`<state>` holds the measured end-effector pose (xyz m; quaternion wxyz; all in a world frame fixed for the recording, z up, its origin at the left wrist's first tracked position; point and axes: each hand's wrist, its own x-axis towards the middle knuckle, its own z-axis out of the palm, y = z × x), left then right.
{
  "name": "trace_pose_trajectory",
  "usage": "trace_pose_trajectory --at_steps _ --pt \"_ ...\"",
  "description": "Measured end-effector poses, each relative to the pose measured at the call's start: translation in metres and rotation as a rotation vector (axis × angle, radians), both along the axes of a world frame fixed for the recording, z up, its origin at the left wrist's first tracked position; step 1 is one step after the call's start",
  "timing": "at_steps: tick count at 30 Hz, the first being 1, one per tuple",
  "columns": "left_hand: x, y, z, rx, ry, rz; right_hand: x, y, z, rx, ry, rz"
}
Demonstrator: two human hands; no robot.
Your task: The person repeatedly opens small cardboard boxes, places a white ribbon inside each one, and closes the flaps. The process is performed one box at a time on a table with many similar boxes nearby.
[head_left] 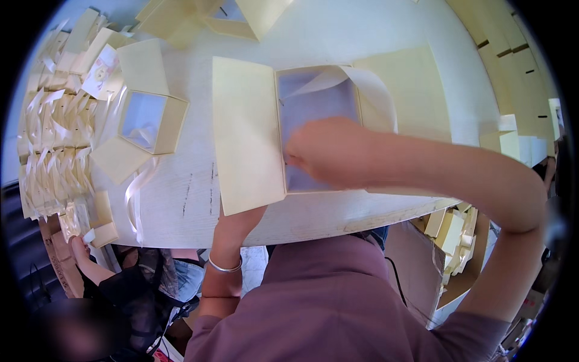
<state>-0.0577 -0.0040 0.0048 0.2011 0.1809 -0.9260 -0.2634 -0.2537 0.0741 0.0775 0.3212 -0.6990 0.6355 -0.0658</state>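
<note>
Right hand [329, 151] presses closed-fingered into the cream folding gift box [313, 120] on the table [181, 199]; left hand [232, 220] pinches its open flap [246, 133] from below; lining seemingly being seated; next needs firm smoothing

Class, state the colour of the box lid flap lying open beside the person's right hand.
Pale cream yellow; the lid flap shows best in the head view.

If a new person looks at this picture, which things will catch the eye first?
First, the open cream box at the table's middle, where the right hand presses inside it and the left hand grips its near flap. Then the second open box to the left, and the stacked flat blanks at the far left.
</note>
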Motion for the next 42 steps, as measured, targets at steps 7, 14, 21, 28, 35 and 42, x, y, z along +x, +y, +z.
trace_pose_trajectory --at_steps 7,14,21,28,35,42 --pt "-0.015 -0.002 0.012 1.193 0.563 0.334 0.049 0.068 0.01 -0.673 0.598 0.167" --pt "0.045 -0.056 0.044 1.33 1.151 0.621 0.007 0.078 -0.023 -0.412 0.51 -0.099" --pt "0.146 -0.064 0.022 0.932 1.1 0.738 -0.001 0.066 -0.032 -0.574 0.386 0.048" --pt "0.228 -0.069 -0.014 0.386 1.127 1.245 0.027 -0.055 -0.055 -0.683 0.227 0.445" --pt "0.201 -0.078 -0.003 -0.292 0.764 1.253 0.056 -0.114 -0.031 -1.339 0.323 0.493" --pt "0.047 0.031 0.012 -0.133 0.364 0.204 -0.105 -0.064 -0.01 -1.046 0.278 -0.287"
